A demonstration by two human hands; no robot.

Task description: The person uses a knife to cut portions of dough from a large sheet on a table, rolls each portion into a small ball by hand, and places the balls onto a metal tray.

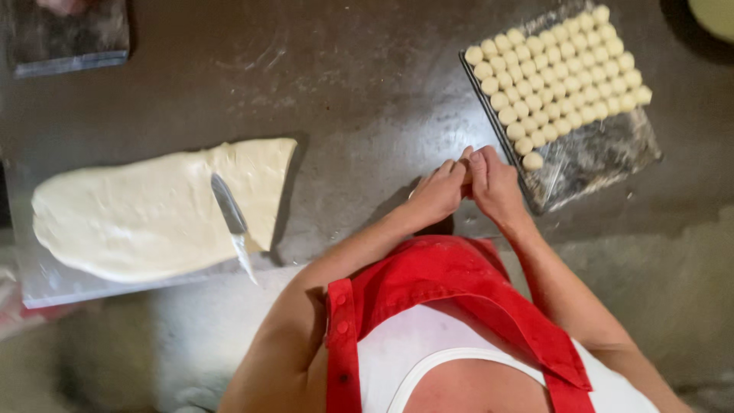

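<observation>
Dough piece, if there was one, lay hidden between the two hands, pressed together just short of the tray's near corner; no part of it showed. The left hand (437, 193) was curled narrow, fingers bent toward the right hand (493, 183), whose fingers met it at the tips. Whether either palm actually enclosed dough I could not tell.

Far off to the left of the left hand lay the flat dough sheet (145, 214), spread on a plastic-covered board (46, 287), with a knife (232, 222) resting across its right part, blade pointing toward the person. A dark board (69, 42) sat at the far left corner, well apart.

Just beyond and to the right of the right hand stood the wrapped tray (596, 157), filled in close rows with small dough balls (558, 73); one ball (533, 161) sat alone at the near end, almost touching the right hand's fingers.

As a judgement, rolling well here called for light, even pressure between the palms, so the ball came out round and matched its neighbours in size, and for setting it down in line without nudging the rows.

The tray's near edge crowded the hands; the knife and sheet lay well clear. A pale bowl rim (715, 15) showed at the far right corner.
</observation>
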